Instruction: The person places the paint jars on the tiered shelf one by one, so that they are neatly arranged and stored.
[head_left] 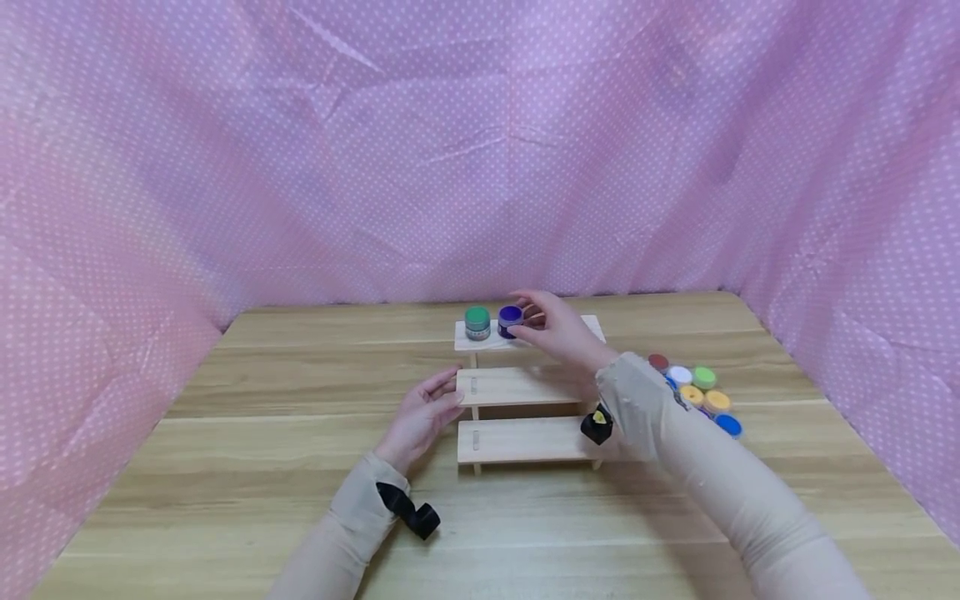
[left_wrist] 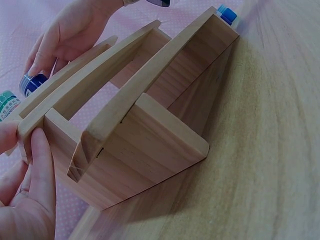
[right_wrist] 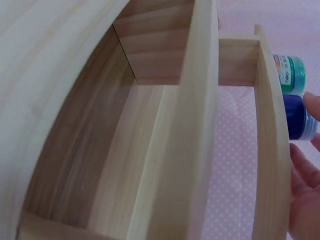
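Note:
A three-tier wooden display rack (head_left: 525, 386) stands on the table. On its top tier, a green-lidded paint jar (head_left: 477, 323) sits at the left end. Just right of it is a purple-blue paint jar (head_left: 510, 321), upright on the same tier. My right hand (head_left: 558, 327) holds that purple-blue jar between thumb and fingers. With its thumb above and fingers below, my left hand (head_left: 422, 417) grips the left end of the middle tier; the left wrist view shows this left hand (left_wrist: 30, 195) close up.
Several paint jars with red, white, green, yellow and blue lids stand in a group right of the rack, one a blue-lidded jar (head_left: 728, 427) at the near end. My right forearm partly covers them. Pink dotted cloth (head_left: 480, 167) hangs behind the wooden table (head_left: 315, 433).

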